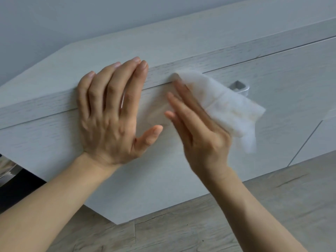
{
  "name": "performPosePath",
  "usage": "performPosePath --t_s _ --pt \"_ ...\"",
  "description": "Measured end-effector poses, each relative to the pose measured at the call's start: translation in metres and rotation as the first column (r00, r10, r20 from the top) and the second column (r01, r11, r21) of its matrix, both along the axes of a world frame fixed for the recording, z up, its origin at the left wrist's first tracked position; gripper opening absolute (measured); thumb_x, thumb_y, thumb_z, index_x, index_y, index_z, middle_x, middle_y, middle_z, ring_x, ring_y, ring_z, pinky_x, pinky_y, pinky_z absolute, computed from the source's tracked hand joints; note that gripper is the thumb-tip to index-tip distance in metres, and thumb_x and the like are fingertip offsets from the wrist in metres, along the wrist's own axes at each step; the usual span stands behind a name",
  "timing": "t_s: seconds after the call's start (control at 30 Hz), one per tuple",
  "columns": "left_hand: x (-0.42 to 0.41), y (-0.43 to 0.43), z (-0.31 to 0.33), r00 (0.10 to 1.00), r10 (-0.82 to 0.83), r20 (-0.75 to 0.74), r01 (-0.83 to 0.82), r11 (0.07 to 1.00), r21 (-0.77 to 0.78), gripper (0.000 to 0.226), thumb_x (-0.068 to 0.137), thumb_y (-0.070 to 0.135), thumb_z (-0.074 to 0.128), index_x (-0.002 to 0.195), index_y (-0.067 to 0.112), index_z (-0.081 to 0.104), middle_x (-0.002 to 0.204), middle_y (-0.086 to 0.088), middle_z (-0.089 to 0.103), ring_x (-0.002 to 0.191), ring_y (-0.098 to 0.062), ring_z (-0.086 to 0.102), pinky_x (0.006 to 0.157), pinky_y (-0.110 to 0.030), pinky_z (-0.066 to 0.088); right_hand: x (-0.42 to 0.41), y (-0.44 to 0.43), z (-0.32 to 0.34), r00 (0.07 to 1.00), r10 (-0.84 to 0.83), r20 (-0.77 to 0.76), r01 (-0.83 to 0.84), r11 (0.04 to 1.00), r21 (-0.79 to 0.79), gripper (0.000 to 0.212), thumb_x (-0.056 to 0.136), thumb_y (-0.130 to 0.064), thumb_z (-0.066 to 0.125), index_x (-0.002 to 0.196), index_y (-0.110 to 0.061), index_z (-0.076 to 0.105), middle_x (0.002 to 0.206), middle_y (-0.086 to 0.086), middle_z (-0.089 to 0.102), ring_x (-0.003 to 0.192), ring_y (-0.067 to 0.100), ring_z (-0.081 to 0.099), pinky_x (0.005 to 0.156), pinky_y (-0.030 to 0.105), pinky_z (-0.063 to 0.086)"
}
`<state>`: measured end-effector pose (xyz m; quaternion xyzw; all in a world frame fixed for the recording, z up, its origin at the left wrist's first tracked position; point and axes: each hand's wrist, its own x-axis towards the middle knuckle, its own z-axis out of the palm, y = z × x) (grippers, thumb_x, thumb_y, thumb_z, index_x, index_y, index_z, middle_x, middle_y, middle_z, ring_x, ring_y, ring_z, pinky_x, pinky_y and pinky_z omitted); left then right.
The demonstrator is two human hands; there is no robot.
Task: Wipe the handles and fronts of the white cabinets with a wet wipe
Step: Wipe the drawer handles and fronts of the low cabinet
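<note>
A white cabinet with a faint wood grain fills the view, seen from above and in front. My left hand lies flat with straight fingers on the cabinet's front, its fingertips reaching over the top edge. My right hand presses a white wet wipe flat against the drawer front with straight fingers; the hand and wipe are blurred. A silver metal handle pokes out just beyond the wipe's upper right edge, partly covered by it.
A second cabinet door adjoins at the right, split off by a thin seam. Light wood-plank floor lies below. A grey wall rises behind the cabinet top. Dark, unclear objects show at the left edge.
</note>
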<state>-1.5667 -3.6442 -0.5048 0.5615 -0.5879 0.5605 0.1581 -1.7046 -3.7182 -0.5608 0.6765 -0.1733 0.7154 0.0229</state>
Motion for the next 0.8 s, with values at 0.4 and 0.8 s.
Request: performPosePath --t_s 0.4,0.8 --pt "-0.001 -0.001 -0.002 1.000 0.009 -0.002 -0.009 1.000 0.000 0.077 0.094 0.058 0.010 0.140 0.004 0.041 0.138 -0.013 0.047 0.124 -0.029 0.040 0.109 -0.041 0.021 0.014 0.002 0.005 0.965 -0.211 0.155 0.176 0.961 0.214 0.034 0.096 -0.034 0.054 0.112 -0.006 0.066 0.132 0.004 0.044 0.130 0.017 0.036 0.115 0.027 0.015" --pt "0.001 -0.001 -0.001 1.000 0.008 0.006 -0.008 1.000 -0.002 0.077 0.094 0.058 0.010 0.140 0.004 0.040 0.138 -0.012 0.046 0.125 -0.029 0.038 0.110 -0.040 0.019 0.015 0.005 0.006 0.949 -0.286 0.128 0.250 0.937 0.242 0.040 0.096 -0.036 0.056 0.118 -0.003 0.061 0.133 0.017 0.051 0.132 0.028 0.039 0.110 0.027 0.028"
